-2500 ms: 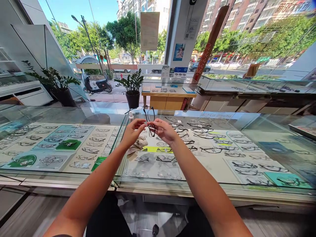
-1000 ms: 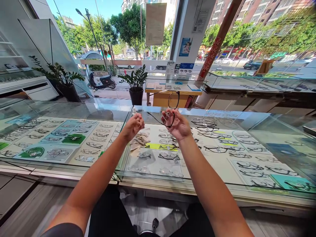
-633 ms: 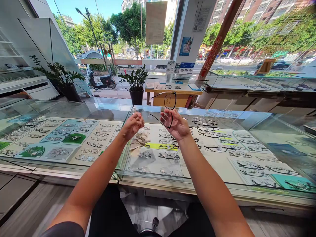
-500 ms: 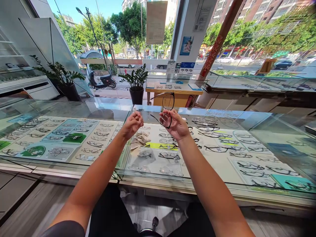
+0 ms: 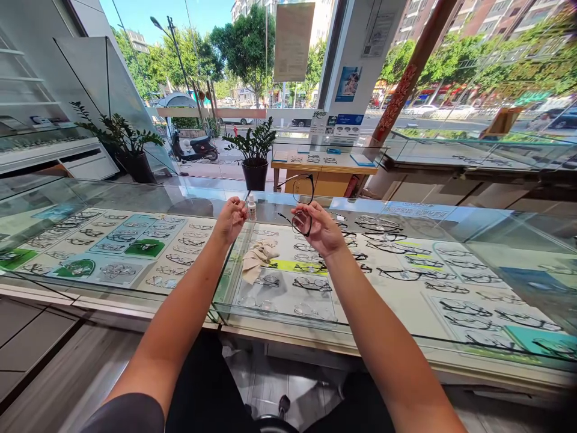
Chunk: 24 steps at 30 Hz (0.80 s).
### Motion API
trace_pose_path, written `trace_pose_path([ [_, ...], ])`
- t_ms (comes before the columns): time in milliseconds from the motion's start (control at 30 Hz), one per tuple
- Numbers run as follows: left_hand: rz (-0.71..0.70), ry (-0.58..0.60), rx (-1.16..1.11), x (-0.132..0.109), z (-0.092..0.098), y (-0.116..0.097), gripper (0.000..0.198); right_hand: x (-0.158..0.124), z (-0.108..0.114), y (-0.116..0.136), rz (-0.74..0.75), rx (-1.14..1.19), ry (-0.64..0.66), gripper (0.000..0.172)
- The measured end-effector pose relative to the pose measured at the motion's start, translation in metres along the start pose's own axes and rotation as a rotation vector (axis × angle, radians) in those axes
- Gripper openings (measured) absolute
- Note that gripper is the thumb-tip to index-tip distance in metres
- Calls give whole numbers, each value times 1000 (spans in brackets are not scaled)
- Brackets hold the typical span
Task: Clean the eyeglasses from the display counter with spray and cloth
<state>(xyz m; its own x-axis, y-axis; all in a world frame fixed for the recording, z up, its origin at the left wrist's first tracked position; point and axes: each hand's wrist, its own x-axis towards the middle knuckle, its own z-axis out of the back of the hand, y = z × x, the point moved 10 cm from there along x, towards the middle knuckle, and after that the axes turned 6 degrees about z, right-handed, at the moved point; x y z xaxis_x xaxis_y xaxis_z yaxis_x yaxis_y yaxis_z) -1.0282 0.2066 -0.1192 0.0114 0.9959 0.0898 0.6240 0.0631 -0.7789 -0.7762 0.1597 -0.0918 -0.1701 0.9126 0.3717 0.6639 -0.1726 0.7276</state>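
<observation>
My right hand [image 5: 323, 228] holds a pair of dark-rimmed eyeglasses [image 5: 311, 187] by the middle, above the glass counter. The glasses are turned on end, one lens above my fingers and the other below, with the temples pointing left. My left hand [image 5: 231, 221] is raised to the left of them, thumb and fingertips drawn together; whatever is in them, if anything, is too small to make out. Just right of those fingertips, a small white bottle [image 5: 252, 210] stands on the counter. A crumpled beige cloth [image 5: 258, 260] lies nearer to me, between my forearms.
Below my hands, a glass display counter [image 5: 288, 329] contains rows of eyeglasses, some on green or blue trays. Beyond it are a potted plant [image 5: 255, 174], a wooden display table [image 5: 324, 179] and a large window. A second potted plant [image 5: 135, 165] stands at the left.
My left hand has moved left, bringing the small bottle into fuller view. My right hand keeps the glasses in nearly the same pose. The whole view has shifted slightly.
</observation>
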Motion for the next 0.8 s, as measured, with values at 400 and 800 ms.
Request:
trace_pose_path([
  [400,29,-131,-19,14,31,7,46,1,-2,-4,-9,-18,-12,45],
  [800,-9,-187,64,19,44,6,56,0,-4,-6,-22,-12,-4,46],
])
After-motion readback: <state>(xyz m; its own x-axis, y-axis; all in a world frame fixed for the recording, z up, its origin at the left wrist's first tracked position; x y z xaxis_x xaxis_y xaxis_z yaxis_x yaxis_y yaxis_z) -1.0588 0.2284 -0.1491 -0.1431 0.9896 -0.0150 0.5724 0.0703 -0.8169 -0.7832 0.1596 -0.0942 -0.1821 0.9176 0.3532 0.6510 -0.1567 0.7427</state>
